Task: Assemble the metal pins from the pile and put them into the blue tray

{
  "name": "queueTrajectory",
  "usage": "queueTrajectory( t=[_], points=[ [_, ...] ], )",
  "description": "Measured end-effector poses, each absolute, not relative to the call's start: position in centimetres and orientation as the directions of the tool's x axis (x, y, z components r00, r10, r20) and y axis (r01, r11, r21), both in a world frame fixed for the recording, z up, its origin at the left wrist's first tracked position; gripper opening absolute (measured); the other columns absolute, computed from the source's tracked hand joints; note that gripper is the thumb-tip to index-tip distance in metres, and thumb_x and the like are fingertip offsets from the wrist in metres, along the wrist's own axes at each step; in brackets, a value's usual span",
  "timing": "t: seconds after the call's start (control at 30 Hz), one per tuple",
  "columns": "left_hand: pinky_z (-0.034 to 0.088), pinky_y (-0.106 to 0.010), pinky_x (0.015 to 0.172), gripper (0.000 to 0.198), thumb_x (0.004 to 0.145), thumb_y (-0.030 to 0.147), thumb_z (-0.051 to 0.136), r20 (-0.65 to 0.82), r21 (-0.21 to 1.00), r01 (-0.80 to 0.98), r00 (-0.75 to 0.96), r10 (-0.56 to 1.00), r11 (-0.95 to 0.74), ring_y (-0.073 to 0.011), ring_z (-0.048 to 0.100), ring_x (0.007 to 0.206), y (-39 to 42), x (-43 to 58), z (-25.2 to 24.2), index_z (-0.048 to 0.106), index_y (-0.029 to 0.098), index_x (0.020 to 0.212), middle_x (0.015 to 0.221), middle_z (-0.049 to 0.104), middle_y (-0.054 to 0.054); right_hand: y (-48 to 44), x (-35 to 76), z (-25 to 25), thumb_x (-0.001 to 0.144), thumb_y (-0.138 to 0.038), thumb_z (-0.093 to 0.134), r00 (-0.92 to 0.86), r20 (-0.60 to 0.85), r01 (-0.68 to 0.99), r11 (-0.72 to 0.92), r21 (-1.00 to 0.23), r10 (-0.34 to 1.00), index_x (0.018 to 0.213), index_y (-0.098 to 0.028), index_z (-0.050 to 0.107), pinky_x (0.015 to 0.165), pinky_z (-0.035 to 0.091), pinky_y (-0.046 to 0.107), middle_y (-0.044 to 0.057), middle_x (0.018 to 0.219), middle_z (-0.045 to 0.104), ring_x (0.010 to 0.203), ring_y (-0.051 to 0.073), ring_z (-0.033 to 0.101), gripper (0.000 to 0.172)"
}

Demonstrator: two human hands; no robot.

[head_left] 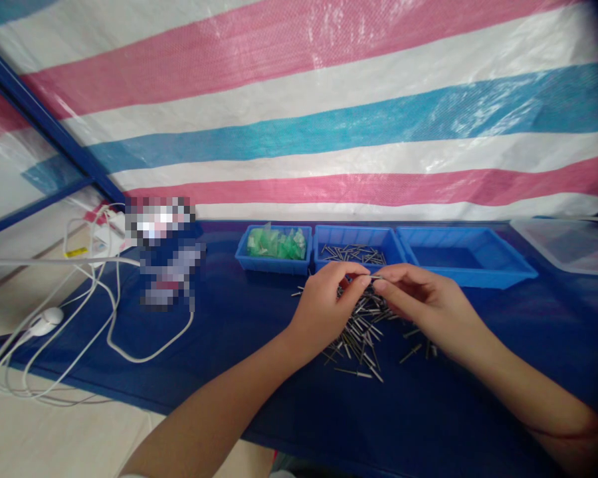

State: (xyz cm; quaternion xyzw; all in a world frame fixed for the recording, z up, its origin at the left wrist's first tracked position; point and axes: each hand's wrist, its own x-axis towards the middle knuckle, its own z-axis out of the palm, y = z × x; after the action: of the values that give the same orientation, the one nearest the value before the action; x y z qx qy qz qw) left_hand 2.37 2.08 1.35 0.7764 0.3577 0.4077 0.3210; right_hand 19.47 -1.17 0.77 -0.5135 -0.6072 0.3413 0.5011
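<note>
Thumb and fingertips of my left hand [326, 295] pinch one end of a thin metal blind rivet [373, 276]. My right hand [426, 295] closes its thumb and forefinger on the other end, so the fingertips nearly meet. Below both hands lies a loose pile of blind rivets [361, 335] on the blue tabletop [279, 405], partly covered by the fingers. Just behind the hands stands a blue bin [389, 238] with more rivets [353, 254] inside.
Left of that bin, another blue bin [274, 267] holds green plastic packets [275, 243]. To its right are an empty blue bin [471, 275] and a clear plastic lid or tray [568, 245]. White cables [129, 358] trail over the table's left side, near blurred objects. A striped sheet [299, 139] hangs behind.
</note>
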Motion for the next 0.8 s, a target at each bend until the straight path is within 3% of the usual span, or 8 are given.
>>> queueTrajectory(
  t=[0.17, 0.3, 0.4, 0.57, 0.67, 0.8],
  points=[
    [0.049, -0.027, 0.083, 0.014, 0.091, 0.024, 0.055, 0.419, 0.755, 0.312, 0.447, 0.79, -0.577, -0.0141, 0.061, 0.086, 2.3, 2.3, 1.2, 0.066, 0.017, 0.094, 0.093, 0.069, -0.003, -1.4, 19.4, 0.7, 0.078, -0.035, 0.07, 0.079, 0.356, 0.313, 0.316, -0.896, 0.931, 0.083, -0.023, 0.067, 0.051, 0.053, 0.026, 0.001, 0.075, 0.068, 0.062, 0.015, 0.063, 0.013],
    [0.049, -0.028, 0.085, 0.018, 0.094, 0.024, 0.05, 0.407, 0.716, 0.327, 0.522, 0.749, -0.617, -0.0149, 0.061, 0.091, 2.5, 2.2, 1.3, 0.066, 0.016, 0.096, 0.096, 0.067, -0.005, -1.6, 19.5, 0.6, 0.08, -0.033, 0.068, 0.044, 0.426, 0.344, 0.386, -0.856, 0.904, 0.084, -0.024, 0.067, 0.064, 0.058, 0.029, 0.003, 0.084, 0.07, 0.074, 0.017, 0.067, 0.009],
    [0.049, -0.028, 0.088, 0.022, 0.096, 0.025, 0.045, 0.402, 0.694, 0.314, 0.578, 0.71, -0.648, -0.0156, 0.061, 0.096, 2.6, 2.1, 1.3, 0.065, 0.016, 0.098, 0.099, 0.066, -0.006, -1.7, 19.5, 0.5, 0.082, -0.033, 0.066, 0.015, 0.444, 0.385, 0.405, -0.83, 0.896, 0.087, -0.024, 0.067, 0.065, 0.058, 0.029, 0.003, 0.086, 0.071, 0.076, 0.018, 0.068, 0.01],
    [0.05, -0.031, 0.086, 0.03, 0.096, 0.028, 0.045, 0.41, 0.685, 0.384, 0.497, 0.764, -0.618, -0.016, 0.06, 0.093, 2.8, 1.8, 1.2, 0.055, 0.017, 0.122, 0.105, 0.064, -0.007, -0.4, 20.0, 0.8, 0.084, -0.035, 0.064, 0.054, 0.495, 0.521, 0.398, -0.755, 0.867, 0.095, -0.024, 0.067, 0.059, 0.054, 0.029, 0.003, 0.086, 0.07, 0.071, 0.017, 0.066, 0.016],
    [0.051, -0.03, 0.08, 0.035, 0.095, 0.03, 0.045, 0.402, 0.701, 0.394, 0.47, 0.785, -0.595, -0.0161, 0.061, 0.089, 3.0, 1.5, 1.1, 0.049, 0.017, 0.128, 0.107, 0.063, -0.008, 1.6, 20.6, 1.3, 0.086, -0.035, 0.06, 0.051, 0.583, 0.688, 0.395, -0.609, 0.811, 0.098, -0.024, 0.066, 0.061, 0.052, 0.032, 0.004, 0.085, 0.07, 0.07, 0.018, 0.064, 0.017],
    [0.049, -0.031, 0.085, 0.029, 0.095, 0.029, 0.046, 0.432, 0.604, 0.434, 0.527, 0.732, -0.669, -0.017, 0.06, 0.093, 3.2, 1.3, 1.0, 0.057, 0.015, 0.118, 0.106, 0.064, -0.008, 4.3, 21.4, 1.9, 0.087, -0.029, 0.057, -0.171, 0.661, 0.848, 0.45, -0.279, 0.73, 0.097, -0.021, 0.066, 0.076, 0.051, 0.042, 0.006, 0.085, 0.07, 0.08, 0.025, 0.063, 0.016]
  ],
)
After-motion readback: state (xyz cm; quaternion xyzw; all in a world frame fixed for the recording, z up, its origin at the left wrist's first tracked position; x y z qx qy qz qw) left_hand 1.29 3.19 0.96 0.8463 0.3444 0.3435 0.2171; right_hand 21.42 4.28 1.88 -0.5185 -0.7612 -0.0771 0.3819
